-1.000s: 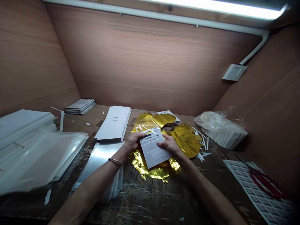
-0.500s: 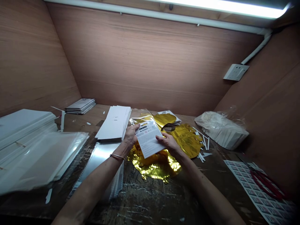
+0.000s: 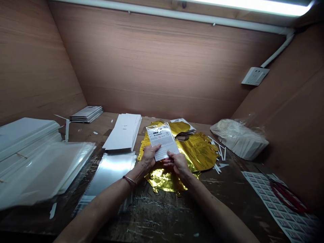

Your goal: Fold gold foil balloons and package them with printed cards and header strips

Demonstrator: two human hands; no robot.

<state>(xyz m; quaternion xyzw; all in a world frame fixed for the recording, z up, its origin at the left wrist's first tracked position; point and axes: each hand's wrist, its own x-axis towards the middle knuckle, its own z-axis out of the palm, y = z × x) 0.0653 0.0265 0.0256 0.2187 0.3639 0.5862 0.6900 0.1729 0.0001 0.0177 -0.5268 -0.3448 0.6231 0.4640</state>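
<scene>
A white printed card in a clear plastic sleeve (image 3: 164,141) is held tilted up in front of me. My left hand (image 3: 149,157) pinches its lower left edge, with the thumb on the printed face. At the lower right corner my right hand (image 3: 178,163) grips it between thumb and bent fingers. Beneath and behind the card lie shiny gold foil balloons (image 3: 199,152), flat on the table. Left of them is a stack of white cards (image 3: 123,131), with a pile of clear plastic sleeves (image 3: 111,172) in front of it.
Large plastic bags with white sheets (image 3: 50,168) cover the left side. Printed packs (image 3: 87,114) lie at the back left, more packs (image 3: 183,123) behind the foil. At right are white straws (image 3: 221,152), a bagged white bundle (image 3: 240,138), a sticker sheet (image 3: 270,202) and red-handled scissors (image 3: 286,197).
Both hands have slid down to the card's lower edge. The card stands more upright, and the sleeve's loose clear top no longer sticks up above it.
</scene>
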